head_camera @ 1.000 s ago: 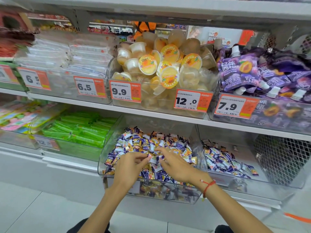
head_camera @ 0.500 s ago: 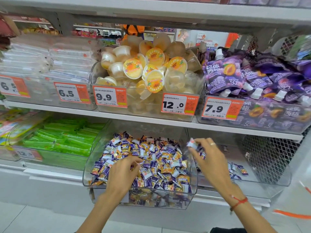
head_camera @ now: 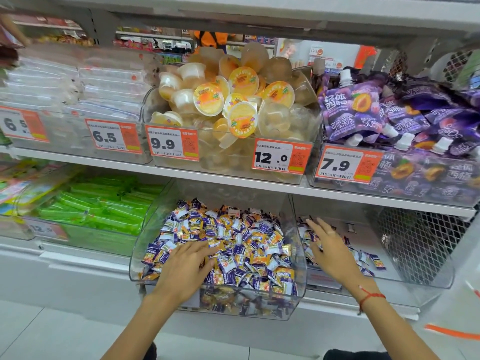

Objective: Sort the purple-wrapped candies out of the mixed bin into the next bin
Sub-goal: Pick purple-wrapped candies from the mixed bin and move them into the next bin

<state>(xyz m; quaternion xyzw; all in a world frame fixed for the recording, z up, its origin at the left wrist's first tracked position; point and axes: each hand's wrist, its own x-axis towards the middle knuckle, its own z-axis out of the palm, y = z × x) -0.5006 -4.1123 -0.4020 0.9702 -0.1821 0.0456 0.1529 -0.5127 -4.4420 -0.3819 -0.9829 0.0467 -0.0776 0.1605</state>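
A clear mixed bin (head_camera: 298, 287) on the lower shelf is heaped with purple-wrapped and orange-wrapped candies (head_camera: 241, 240). My left hand (head_camera: 187, 268) rests flat on the heap at its front left, fingers spread over the wrappers. The neighbouring clear bin (head_camera: 426, 279) to the right holds a thin layer of purple-wrapped candies (head_camera: 363, 258). My right hand (head_camera: 330, 248) hovers over that bin's left side with fingers straight and nothing held. A red string circles the right wrist.
Green packets (head_camera: 104, 206) fill the bin to the left. The upper shelf carries jelly cups (head_camera: 233, 100), purple pouches (head_camera: 389, 113) and orange price tags (head_camera: 281, 158). A wire mesh panel (head_camera: 420, 240) closes the right end. White floor tiles lie below.
My right hand carried a candy from the mixed bin over to the right bin and now is open with nothing in it. My left hand stayed on the heap.
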